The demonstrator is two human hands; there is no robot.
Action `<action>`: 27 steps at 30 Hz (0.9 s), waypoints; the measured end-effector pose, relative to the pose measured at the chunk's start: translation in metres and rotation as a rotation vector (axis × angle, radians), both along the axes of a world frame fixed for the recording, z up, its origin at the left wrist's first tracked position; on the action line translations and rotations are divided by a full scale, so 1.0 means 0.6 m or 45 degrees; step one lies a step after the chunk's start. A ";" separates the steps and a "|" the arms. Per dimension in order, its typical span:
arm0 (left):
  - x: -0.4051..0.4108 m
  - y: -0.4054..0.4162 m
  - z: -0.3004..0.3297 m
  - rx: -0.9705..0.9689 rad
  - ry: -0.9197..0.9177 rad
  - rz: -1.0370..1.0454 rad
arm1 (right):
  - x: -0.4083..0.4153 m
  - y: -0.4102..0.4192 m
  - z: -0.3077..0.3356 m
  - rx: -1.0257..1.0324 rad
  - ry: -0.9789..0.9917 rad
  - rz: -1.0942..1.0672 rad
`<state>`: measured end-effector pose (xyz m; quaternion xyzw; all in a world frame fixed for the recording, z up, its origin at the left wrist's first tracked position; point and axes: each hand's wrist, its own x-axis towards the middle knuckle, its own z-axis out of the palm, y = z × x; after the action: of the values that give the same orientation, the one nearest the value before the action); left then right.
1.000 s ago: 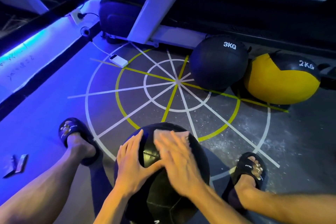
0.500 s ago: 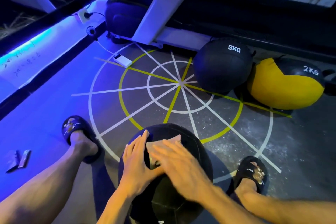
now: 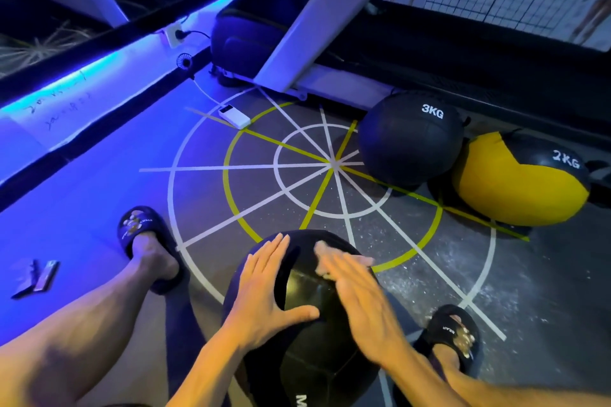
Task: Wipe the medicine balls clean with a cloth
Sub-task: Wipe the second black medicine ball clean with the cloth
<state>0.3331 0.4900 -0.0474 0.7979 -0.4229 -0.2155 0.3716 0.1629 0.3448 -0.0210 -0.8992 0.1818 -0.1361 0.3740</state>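
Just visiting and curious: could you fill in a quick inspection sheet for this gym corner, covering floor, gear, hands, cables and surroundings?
Surface: dark gym floor with white and yellow wheel markings.
Job's things: black medicine ball between the feet; cloth on it; 3KG ball and yellow 2KG ball resting beyond.
Clutter: white power bank; small dark items at far left.
Hands: left hand flat on the ball; right hand flat, pressing the cloth.
Cables: white lead to the power bank; wall plug.
Surroundings: white machine frame, blue strip light.

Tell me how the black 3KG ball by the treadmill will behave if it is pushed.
The 3KG ball is round and sits free on the floor, so it would probably roll. Its surface looks soft and stitched, so likely sluggishly. The printed weight suggests some heft.
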 end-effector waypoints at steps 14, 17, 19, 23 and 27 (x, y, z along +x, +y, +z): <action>-0.085 0.012 -0.026 -0.032 0.053 0.313 | -0.053 0.051 -0.017 -0.300 0.276 -0.132; -0.083 0.011 -0.029 -0.046 0.039 0.323 | 0.003 0.038 -0.005 -0.317 0.322 -0.026; -0.070 0.013 -0.034 -0.047 0.076 0.361 | 0.000 0.021 0.008 -0.302 0.293 0.079; -0.061 0.013 -0.039 -0.056 0.146 0.396 | -0.068 0.005 0.025 -0.133 0.074 0.073; -0.068 0.003 -0.039 -0.075 0.138 0.389 | -0.126 0.011 0.015 -0.181 0.147 0.093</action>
<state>0.2926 0.4919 -0.0705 0.8289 -0.2818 -0.1867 0.4457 0.0876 0.3513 -0.0121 -0.9359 0.1598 -0.0829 0.3028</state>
